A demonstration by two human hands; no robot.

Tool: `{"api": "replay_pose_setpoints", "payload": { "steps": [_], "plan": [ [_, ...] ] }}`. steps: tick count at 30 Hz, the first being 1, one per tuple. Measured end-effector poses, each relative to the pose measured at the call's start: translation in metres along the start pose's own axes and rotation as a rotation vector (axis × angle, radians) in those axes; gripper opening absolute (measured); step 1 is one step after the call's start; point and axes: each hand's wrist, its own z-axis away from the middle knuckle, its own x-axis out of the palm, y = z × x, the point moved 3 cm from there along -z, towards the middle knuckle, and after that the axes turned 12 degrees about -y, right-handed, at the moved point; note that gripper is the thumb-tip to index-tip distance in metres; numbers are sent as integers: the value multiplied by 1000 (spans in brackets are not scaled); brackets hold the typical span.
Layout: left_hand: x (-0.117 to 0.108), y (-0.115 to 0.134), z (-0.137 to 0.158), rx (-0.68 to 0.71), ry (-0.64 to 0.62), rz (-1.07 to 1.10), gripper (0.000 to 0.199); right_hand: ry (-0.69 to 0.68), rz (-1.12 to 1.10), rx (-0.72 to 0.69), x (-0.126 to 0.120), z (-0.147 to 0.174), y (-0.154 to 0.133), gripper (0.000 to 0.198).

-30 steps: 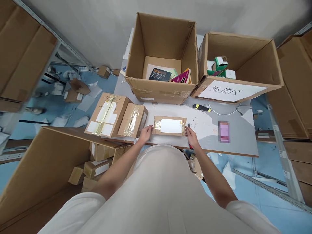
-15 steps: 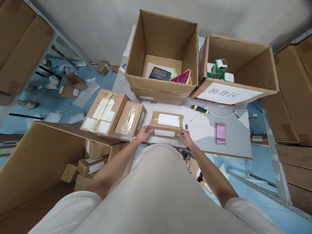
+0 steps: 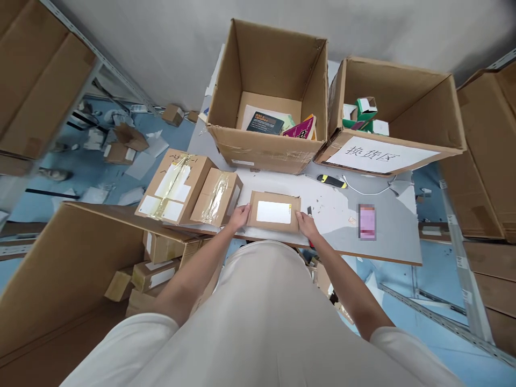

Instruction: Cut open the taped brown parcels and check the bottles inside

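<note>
A flat brown cardboard box [image 3: 253, 217] with a white label on top is at the near edge of the white table [image 3: 334, 215]. My left hand [image 3: 241, 216] grips its left end, and my right hand [image 3: 307, 223] grips its right end, fingers closed at the edges. To the left of my left hand stands a taped carton [image 3: 215, 196], beside a larger labelled carton [image 3: 171, 188]. Just right of the box lies a dark-and-red tool [image 3: 309, 210], partly hidden by my right hand.
At the back stand an open carton [image 3: 266, 150] holding books and another carton [image 3: 403, 107] with a handwritten sign. A yellow-and-black cutter [image 3: 331, 181] and a blurred pink item [image 3: 367, 222] lie on the table. A big bin [image 3: 80, 258] of parcels is lower left.
The box has tipped so its labelled top faces me more fully and its front label is out of sight. Both hands have shifted with it and now hold its ends.
</note>
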Motion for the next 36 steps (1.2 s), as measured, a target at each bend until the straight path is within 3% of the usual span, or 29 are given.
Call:
{"api": "replay_pose_setpoints", "payload": {
  "steps": [5,9,11,16,20,24,27,32,36],
  "plan": [
    [6,-27,24,17,-30,126,50,10,-140,-24,8,21,28,46],
    [15,-42,42,39,-107,176,68,-24,-213,-80,23,36,40,80],
    [21,-45,44,58,-153,184,67,-66,-243,-126,32,37,38,89],
    [32,-44,42,70,-162,107,46,-95,-266,-177,41,37,26,64],
    [22,-30,50,86,-121,33,40,-98,-114,-174,28,43,15,49],
    [4,1,55,146,-24,-193,36,-15,178,-149,4,46,-8,36],
    [-5,27,49,150,94,-342,39,58,310,-68,-8,41,-28,41],
    [-9,48,33,102,130,-431,44,70,356,20,-12,28,-46,51],
    [-11,50,31,103,126,-457,43,66,277,6,-19,27,-28,53]
  ]
}}
